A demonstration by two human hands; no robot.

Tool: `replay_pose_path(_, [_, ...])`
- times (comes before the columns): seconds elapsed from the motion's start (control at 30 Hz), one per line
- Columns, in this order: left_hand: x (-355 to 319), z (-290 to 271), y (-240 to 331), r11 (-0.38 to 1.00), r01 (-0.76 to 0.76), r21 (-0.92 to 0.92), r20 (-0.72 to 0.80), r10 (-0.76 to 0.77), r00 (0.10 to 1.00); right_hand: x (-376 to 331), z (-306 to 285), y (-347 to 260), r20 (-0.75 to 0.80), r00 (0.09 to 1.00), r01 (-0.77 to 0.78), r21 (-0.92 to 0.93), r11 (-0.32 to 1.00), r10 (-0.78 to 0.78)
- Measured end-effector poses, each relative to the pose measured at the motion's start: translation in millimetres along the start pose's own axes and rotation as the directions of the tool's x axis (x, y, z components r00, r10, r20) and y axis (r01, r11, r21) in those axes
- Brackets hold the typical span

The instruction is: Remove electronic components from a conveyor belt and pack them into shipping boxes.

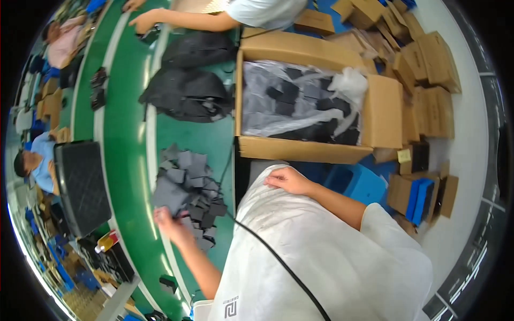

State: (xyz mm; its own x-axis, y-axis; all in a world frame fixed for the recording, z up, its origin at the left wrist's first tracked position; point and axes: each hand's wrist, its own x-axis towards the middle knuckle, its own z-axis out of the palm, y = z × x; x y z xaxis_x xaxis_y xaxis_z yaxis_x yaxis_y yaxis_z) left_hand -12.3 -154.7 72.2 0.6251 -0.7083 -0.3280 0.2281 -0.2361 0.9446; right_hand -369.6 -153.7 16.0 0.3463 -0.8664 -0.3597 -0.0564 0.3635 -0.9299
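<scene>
My left hand [175, 223], smeared by motion, is beside a heap of dark grey flat pieces [201, 200] on the green work surface. Its fingers are close to a larger grey sheet-like piece [170, 195] on the near-left part of the heap; contact is too blurred to judge. My right hand [289, 180] rests on my white shirt near my lap, fingers curled in, with no object showing in it. Ahead of it stands an open cardboard box [305, 150], lined with clear plastic and holding several dark pieces [286, 93].
Black fabric bags [184, 93] lie on the green surface beyond the heap. Across it, a co-worker's arm [198, 21] reaches over a green conveyor belt [126, 134]. A black cable [273, 254] crosses my front. At right are a blue bin [356, 184] and stacked cartons [433, 109].
</scene>
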Motion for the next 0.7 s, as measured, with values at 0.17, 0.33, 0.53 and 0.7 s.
replay_pose_path(0.17, [110, -110, 10, 0.969, 0.068, -0.237, -0.01, -0.072, 0.997, -77, -54, 72, -0.344, 0.896, -0.298, 0.002, 0.955, 0.28])
replay_pose_path(0.33, [163, -183, -16, 0.969, 0.174, -0.176, 0.065, -0.165, 0.984, -150, -91, 254, -0.36, 0.757, -0.651, -0.337, 0.681, 0.546])
replay_pose_path(0.53, [200, -260, -26, 0.976, 0.119, 0.181, 0.007, -0.122, 0.993, -229, -153, 400, -0.411, 0.663, -0.678, -0.685, 0.269, 0.626])
replay_pose_path(0.7, [186, -291, -78, 0.894, 0.132, 0.428, -0.03, -0.132, 0.991, -300, -226, 484, -0.477, 0.609, -0.491, -0.854, -0.171, 0.633])
